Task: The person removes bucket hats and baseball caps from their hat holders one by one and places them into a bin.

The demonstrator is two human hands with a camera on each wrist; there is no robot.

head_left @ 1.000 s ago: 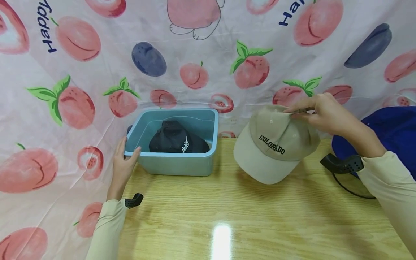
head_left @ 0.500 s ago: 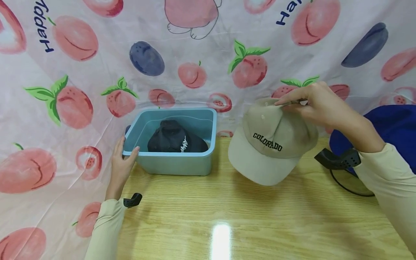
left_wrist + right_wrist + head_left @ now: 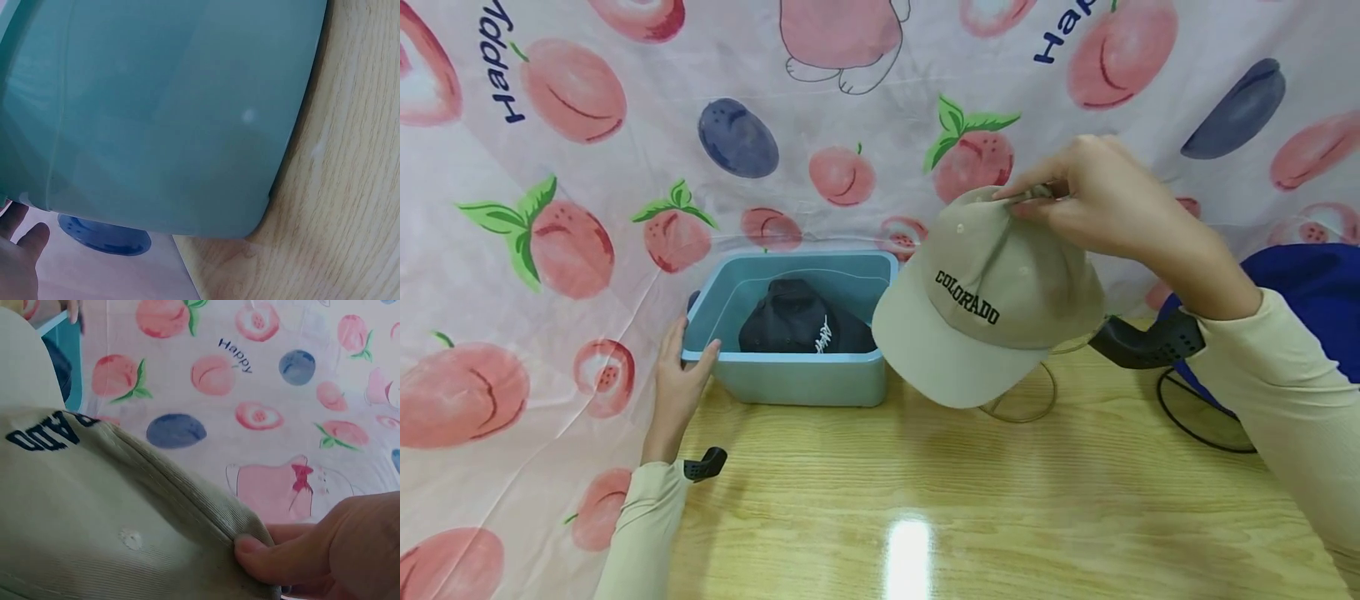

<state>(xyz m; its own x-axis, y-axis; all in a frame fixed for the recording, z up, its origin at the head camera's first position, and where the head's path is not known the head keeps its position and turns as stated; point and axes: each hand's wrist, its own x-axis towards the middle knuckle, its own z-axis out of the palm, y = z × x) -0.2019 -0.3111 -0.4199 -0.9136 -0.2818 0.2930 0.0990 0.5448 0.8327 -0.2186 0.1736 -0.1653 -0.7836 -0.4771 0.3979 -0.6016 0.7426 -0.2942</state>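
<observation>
A beige baseball cap lettered COLORADO hangs above the table, brim tilted down toward the left. My right hand pinches the top of its crown between thumb and fingers; the right wrist view shows the folded cloth under the thumb. The brim's left edge overlaps the right end of a blue plastic bin in the head view. Inside the bin lies a black cap with white script. My left hand rests at the bin's front left corner, its fairly straight fingers and thumb touching the rim.
A gold wire ring stand is on the wooden table behind and below the beige cap. At the right, a blue cap sits over a black wire ring. A peach-print cloth hangs behind.
My right hand has carried the beige cap up and leftward toward the bin, uncovering the gold wire stand. The left hand and bin keep their places.
</observation>
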